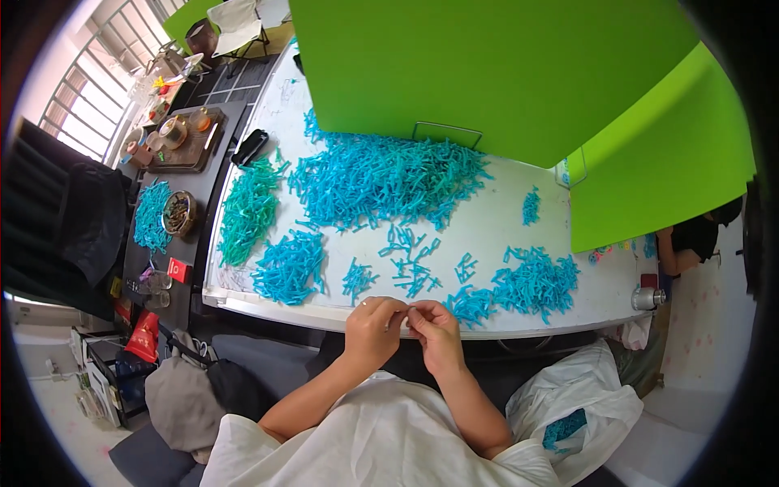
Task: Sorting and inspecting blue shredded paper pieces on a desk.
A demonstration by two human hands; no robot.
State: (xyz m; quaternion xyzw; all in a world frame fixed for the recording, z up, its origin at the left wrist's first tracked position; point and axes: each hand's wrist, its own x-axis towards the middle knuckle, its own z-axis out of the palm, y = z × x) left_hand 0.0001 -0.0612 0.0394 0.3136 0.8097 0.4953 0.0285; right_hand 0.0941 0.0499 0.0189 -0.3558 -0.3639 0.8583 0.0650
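Note:
My left hand [373, 333] and my right hand [438, 334] meet at the front edge of the white table [503, 185]. Thumbs and fingers are pinched together at one spot; whatever sits between the fingertips is too small to make out. Just beyond them lie small blue stick-like plastic pieces, some loose [411, 261], others in a little heap [357, 280]. A blue heap [469, 307] lies right beside my right hand, joining a bigger heap [535, 284]. Farther left are another blue heap [290, 268] and a greener one [247, 213]. The largest pile [381, 178] spreads across the back.
Tall green panels [503, 73] stand on the table behind the piles. A dark side table [223, 130] at left carries a tea tray [191, 150] and a bowl [179, 213]. White plastic bag [584, 381] sits at lower right. Another person's arm [677, 258] shows at far right.

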